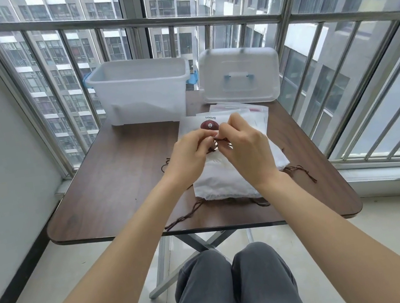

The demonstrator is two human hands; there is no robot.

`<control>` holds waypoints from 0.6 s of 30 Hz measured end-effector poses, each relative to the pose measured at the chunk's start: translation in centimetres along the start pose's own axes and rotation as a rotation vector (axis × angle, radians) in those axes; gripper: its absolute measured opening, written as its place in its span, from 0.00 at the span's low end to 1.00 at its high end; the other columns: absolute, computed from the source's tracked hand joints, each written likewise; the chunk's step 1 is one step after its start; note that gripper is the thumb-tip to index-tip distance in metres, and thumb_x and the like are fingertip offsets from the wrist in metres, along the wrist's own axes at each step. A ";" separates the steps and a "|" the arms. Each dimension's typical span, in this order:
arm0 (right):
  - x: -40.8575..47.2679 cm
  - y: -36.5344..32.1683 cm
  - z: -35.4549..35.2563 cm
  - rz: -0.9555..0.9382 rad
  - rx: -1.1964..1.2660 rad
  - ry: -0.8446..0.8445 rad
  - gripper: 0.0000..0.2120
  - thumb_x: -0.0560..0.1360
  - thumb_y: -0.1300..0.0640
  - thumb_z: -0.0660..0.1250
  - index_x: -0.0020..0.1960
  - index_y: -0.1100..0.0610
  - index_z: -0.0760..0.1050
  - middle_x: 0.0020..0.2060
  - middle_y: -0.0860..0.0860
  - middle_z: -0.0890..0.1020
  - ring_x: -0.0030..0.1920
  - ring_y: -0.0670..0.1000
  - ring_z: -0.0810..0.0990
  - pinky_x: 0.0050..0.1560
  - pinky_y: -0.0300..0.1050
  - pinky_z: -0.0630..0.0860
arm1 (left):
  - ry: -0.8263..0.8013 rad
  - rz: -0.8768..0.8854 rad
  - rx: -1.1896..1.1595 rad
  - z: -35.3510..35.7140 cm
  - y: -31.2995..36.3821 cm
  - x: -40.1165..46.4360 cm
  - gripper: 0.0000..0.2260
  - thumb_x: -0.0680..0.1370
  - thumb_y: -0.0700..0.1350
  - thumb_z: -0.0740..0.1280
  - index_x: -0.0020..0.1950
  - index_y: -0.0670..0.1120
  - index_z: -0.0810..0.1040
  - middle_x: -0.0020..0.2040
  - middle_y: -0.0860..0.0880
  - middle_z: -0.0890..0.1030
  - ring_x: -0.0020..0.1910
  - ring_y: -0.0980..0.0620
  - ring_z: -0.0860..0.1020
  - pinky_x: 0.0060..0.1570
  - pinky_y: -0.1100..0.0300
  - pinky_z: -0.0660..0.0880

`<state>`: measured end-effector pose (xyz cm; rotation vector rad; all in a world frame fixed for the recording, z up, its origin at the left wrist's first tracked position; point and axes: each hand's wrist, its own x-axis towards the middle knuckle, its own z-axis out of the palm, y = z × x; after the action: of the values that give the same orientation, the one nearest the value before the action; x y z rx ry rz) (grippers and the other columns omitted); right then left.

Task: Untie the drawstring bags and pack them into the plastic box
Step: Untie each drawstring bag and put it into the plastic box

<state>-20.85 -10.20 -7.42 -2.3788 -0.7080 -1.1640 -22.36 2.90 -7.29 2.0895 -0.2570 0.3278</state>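
Head view, frame centre: left hand [188, 153] and right hand [242, 144] are both pinching the dark cord [220, 142] at the knot, over the white bags [227, 178] lying on the table [118, 175]. Risk, as I judge it: pulling the wrong strand is likely tightening the knot, and loose cord ends are trailing near the table's front edge. Box [141, 89] is standing open at upper centre-left, lid [240, 75] to its right, flat packets [240, 113] lying between bags and lid but not blocking the path to the box.

We see the clear plastic box [140, 87] left of its translucent lid [240, 75], behind white drawstring bags [224, 173] on the brown wooden table [118, 178].

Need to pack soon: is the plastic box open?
Open: the plastic box has no lid; its lid leans beside it.
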 end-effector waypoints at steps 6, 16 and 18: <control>-0.7 -0.3 0.2 -0.044 0.012 0.058 0.06 0.70 0.62 0.68 0.37 0.60 0.72 0.34 0.53 0.73 0.26 0.52 0.69 0.18 0.39 0.65 | -0.097 -0.190 -0.416 -0.6 0.0 0.3 0.13 0.82 0.36 0.55 0.56 0.41 0.79 0.40 0.49 0.79 0.35 0.61 0.77 0.45 0.68 0.72; -1.4 -0.4 0.4 0.129 0.185 -0.011 0.09 0.74 0.55 0.63 0.44 0.60 0.78 0.40 0.54 0.77 0.31 0.55 0.76 0.27 0.44 0.73 | -0.090 -0.182 -0.088 -0.8 0.0 0.4 0.06 0.80 0.40 0.62 0.46 0.46 0.78 0.41 0.51 0.80 0.41 0.56 0.77 0.47 0.64 0.72; -1.4 -0.2 0.4 0.224 0.257 -0.029 0.05 0.73 0.58 0.66 0.45 0.58 0.79 0.41 0.53 0.80 0.35 0.54 0.79 0.33 0.47 0.76 | -0.005 -0.102 0.183 -0.6 0.1 0.3 0.06 0.79 0.40 0.62 0.47 0.44 0.79 0.44 0.48 0.79 0.44 0.52 0.75 0.44 0.65 0.67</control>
<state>-21.44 -10.19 -8.78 -2.1968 -0.5463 -0.8903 -22.17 3.35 -6.87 2.2746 -0.1261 0.2936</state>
